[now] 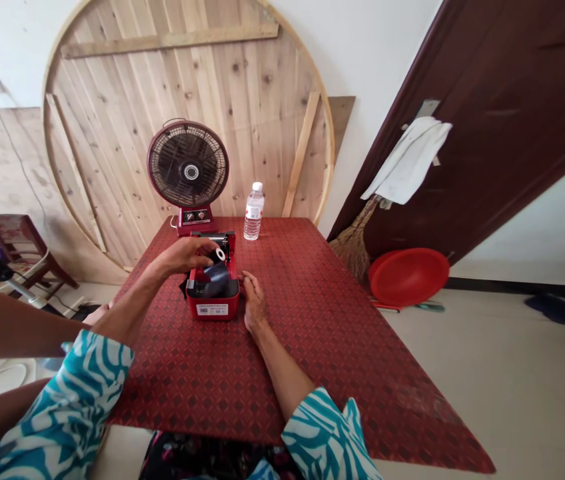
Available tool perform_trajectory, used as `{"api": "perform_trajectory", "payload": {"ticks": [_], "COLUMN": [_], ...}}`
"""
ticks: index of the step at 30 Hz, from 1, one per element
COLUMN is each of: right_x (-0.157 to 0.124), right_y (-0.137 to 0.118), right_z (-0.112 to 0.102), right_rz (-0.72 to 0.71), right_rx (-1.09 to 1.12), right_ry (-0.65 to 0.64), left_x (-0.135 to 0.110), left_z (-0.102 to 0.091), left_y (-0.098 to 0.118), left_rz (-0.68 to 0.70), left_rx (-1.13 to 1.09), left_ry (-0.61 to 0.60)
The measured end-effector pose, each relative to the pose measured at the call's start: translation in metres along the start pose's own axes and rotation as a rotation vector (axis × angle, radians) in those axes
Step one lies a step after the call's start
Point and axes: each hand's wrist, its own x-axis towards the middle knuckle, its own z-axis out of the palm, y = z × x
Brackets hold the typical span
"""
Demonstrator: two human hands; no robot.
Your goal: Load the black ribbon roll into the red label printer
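Note:
A small red machine with its lid up, which looks like a label printer (235,308), stands on the red patterned table (312,333). Over its opening, my left hand (185,255) is closed on a small roll of black film (216,279) with a white core. The dark film hangs down into the machine and is blurred. My right hand (254,300) rests at the machine's right side, thumb and fingers partly apart, with the fingertips by its wall. I make out nothing in that hand. A white label is stuck on the machine's near face.
Behind the printer stands a dark red fan (190,170), with a water bottle (253,212) to its right. Another person's limbs (7,323) reach in from the left edge. On the floor at right are a red basin (412,275) and a straw broom (355,243).

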Motion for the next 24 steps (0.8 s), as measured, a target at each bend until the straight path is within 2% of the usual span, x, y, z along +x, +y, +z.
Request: {"api": "perform_trajectory", "payload": {"ticks": [4,7,9,12,15,18,21,24], "right_x": [0.001,0.001,0.001,0.001,0.0,0.0,0.001,0.001], "right_y": [0.001,0.001,0.001,0.0,0.0,0.0,0.001,0.002], "right_z": [-0.001,-0.001,-0.001,-0.001,-0.002,-0.003,-0.004,-0.004], "right_rz": [-0.006,-0.011,-0.023,-0.032,-0.041,-0.032,-0.013,-0.015], "right_rx": [0.008,-0.003,-0.018,-0.025,-0.042,-0.066,-0.073,-0.068], "right_ry": [0.003,0.013,0.019,0.018,0.014,0.009,0.003,-0.001], "left_x": [-0.032,-0.053,-0.062,-0.07,-0.076,-0.082,-0.082,-0.069], "left_z": [-0.017,-0.01,0.006,0.037,0.058,0.059,0.046,0.032], "left_y": [-0.023,-0.05,-0.068,-0.089,-0.099,-0.098,-0.091,-0.09], "left_rz": [-0.102,-0.254,-0.359,-0.485,-0.51,-0.493,-0.472,-0.471], "left_rx": [-0.297,-0.439,-0.545,-0.476,-0.43,-0.434,-0.459,-0.367], "left_ry": [0.424,0.619,0.636,0.604,0.568,0.521,0.507,0.536]}}
